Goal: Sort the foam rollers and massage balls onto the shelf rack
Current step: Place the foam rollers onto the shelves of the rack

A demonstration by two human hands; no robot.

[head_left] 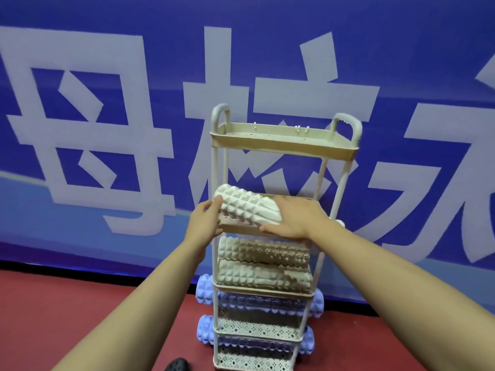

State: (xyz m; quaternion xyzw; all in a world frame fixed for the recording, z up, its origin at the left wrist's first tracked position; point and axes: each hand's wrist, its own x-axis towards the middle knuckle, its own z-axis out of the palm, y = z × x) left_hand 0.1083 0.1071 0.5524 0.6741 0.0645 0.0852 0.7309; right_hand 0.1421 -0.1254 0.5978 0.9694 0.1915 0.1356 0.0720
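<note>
A beige shelf rack (284, 145) with several tiers stands against the blue wall. A white ridged foam roller (247, 207) lies across the second tier. My left hand (205, 220) holds its left end with curled fingers. My right hand (294, 219) lies over its right end, fingers bent around it. Two more white rollers (263, 263) are stacked on the tier below. Purple rollers (205, 289) lie on the lower tiers, their ends sticking out past the rack's sides.
The blue banner wall (107, 103) with large white characters stands right behind the rack. Red floor (67, 317) spreads in front and to the left. A black shoe (178, 365) shows at the bottom edge. The top tier holds nothing.
</note>
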